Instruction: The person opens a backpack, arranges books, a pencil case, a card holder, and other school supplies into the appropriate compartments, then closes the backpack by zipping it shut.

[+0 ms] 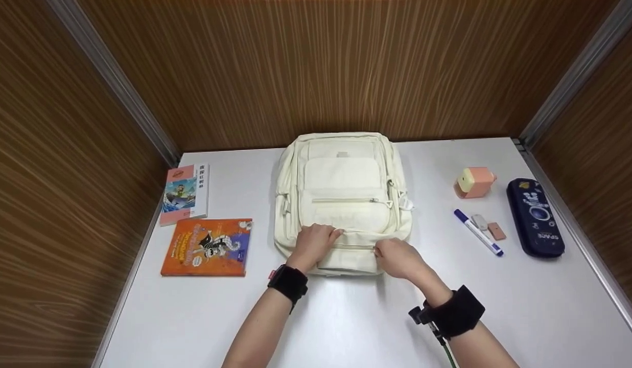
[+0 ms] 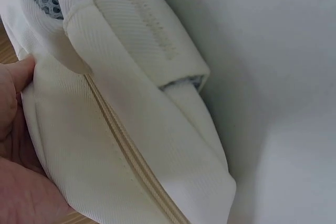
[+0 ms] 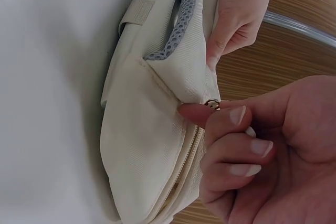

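A cream backpack (image 1: 341,176) lies on the white table with its front pockets facing up and its near end toward me. My left hand (image 1: 313,246) grips the fabric at that near end, thumb on one side in the left wrist view. My right hand (image 1: 400,259) is at the right part of the same end, pinching a small metal zipper pull (image 3: 212,104) between thumb and curled forefinger. A zipper (image 3: 184,161) runs along the bag's edge beside these fingers. Grey mesh padding (image 3: 178,30) shows near the strap.
Two books, one with a pink and white cover (image 1: 180,194) and one orange (image 1: 208,248), lie on the left. On the right are a pink pencil sharpener (image 1: 474,182), a marker (image 1: 478,232), two erasers (image 1: 496,231) and a navy pencil case (image 1: 535,217). Wood-grain panels (image 1: 316,66) enclose the table.
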The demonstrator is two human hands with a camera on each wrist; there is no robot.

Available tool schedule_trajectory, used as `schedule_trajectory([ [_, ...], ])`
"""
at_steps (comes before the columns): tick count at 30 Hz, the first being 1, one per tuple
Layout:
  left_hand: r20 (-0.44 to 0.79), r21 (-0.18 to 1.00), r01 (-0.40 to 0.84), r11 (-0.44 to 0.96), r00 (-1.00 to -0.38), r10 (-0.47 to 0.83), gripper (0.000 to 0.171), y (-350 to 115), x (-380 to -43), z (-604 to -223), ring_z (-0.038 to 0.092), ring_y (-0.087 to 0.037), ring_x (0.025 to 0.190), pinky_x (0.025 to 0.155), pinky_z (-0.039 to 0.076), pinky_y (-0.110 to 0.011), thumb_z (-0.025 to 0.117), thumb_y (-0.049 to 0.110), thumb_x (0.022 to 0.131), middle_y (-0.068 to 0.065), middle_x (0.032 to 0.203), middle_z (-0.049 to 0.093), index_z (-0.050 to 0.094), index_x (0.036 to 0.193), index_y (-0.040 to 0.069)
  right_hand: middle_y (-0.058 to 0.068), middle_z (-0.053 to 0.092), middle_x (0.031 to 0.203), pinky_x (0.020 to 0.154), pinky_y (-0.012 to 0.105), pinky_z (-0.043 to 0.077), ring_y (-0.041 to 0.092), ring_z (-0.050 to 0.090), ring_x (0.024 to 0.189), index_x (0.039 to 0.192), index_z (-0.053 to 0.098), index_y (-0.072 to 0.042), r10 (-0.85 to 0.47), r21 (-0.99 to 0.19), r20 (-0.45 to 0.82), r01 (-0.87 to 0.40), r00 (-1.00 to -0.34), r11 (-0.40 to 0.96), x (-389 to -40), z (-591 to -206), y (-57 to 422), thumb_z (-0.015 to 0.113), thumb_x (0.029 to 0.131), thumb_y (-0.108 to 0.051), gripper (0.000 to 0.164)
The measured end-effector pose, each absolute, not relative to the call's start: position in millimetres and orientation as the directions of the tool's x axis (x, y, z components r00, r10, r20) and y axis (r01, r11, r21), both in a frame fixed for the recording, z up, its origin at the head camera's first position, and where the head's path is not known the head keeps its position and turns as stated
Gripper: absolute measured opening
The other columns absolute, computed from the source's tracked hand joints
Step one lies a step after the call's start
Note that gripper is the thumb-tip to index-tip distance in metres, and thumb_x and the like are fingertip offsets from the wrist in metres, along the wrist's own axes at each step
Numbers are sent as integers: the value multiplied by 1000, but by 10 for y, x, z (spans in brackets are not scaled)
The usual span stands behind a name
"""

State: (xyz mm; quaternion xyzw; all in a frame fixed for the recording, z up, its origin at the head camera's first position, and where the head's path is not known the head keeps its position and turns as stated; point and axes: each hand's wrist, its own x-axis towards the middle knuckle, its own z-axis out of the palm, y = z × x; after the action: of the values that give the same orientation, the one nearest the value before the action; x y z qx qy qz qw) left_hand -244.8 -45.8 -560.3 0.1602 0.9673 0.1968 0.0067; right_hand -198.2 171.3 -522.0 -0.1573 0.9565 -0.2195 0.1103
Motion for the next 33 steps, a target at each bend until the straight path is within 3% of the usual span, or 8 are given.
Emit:
schedule_trajectory([
  [7, 54, 414, 310, 856, -947, 317, 46, -429, -2448, -5592, 65, -20, 72, 74, 51, -41, 49, 45, 101, 1, 72, 67, 70, 77, 13, 6, 55, 60, 43, 35, 43, 20, 52, 50, 73, 63, -5, -279, -323, -96, -235, -956, 917, -2038, -5210, 1597, 59, 88, -1, 16],
  [13, 62, 426, 301, 853, -951, 304, 45, -420, -2454, -5583, 64, -20, 69, 70, 50, -39, 50, 44, 101, 2, 70, 66, 70, 74, 14, 7, 57, 61, 43, 37, 43, 20, 53, 51, 73, 64, -5, -344, -299, -6, -326, -939, 897, -2013, -5238, 1395, 61, 89, -4, 17],
  [19, 47, 430, 280, 859, -956, 288, 46, -411, -2452, -5592, 65, -22, 73, 75, 51, -42, 50, 44, 101, 2, 69, 65, 64, 68, 15, 6, 54, 59, 46, 41, 44, 26, 54, 52, 69, 57, -7, -442, -340, 76, -440, -894, 832, -1977, -5321, 1224, 58, 91, -4, 22],
  [25, 75, 422, 315, 850, -947, 313, 43, -404, -2443, -5619, 68, -28, 86, 88, 47, -56, 50, 44, 101, -3, 80, 70, 72, 81, 13, -2, 50, 60, 53, 38, 43, 17, 48, 55, 72, 59, -8, -425, -469, 8, -379, -905, 798, -1961, -5329, 1262, 60, 93, -6, 21],
  [27, 119, 432, 324, 842, -946, 302, 40, -415, -2427, -5633, 68, -27, 84, 89, 47, -57, 54, 44, 100, -4, 81, 71, 73, 85, 12, -4, 49, 59, 53, 36, 41, 15, 45, 55, 73, 61, -8, -423, -492, 0, -368, -906, 789, -1956, -5311, 1298, 61, 92, -6, 19],
  [30, 266, 429, 353, 832, -929, 257, 35, -427, -2378, -5650, 65, -25, 81, 82, 51, -46, 66, 42, 93, -5, 84, 66, 72, 86, 8, -6, 47, 59, 52, 33, 39, 12, 43, 53, 75, 63, -10, -432, -510, -7, -368, -902, 777, -1942, -5288, 1336, 62, 92, -8, 17],
  [33, 438, 372, 391, 842, -874, 213, 32, -398, -2299, -5644, 58, -20, 71, 67, 48, -34, 77, 38, 85, -2, 77, 59, 66, 77, 9, -7, 45, 56, 49, 30, 36, 10, 42, 50, 73, 61, -12, -427, -528, -12, -357, -904, 771, -1921, -5285, 1354, 62, 92, -10, 19],
])
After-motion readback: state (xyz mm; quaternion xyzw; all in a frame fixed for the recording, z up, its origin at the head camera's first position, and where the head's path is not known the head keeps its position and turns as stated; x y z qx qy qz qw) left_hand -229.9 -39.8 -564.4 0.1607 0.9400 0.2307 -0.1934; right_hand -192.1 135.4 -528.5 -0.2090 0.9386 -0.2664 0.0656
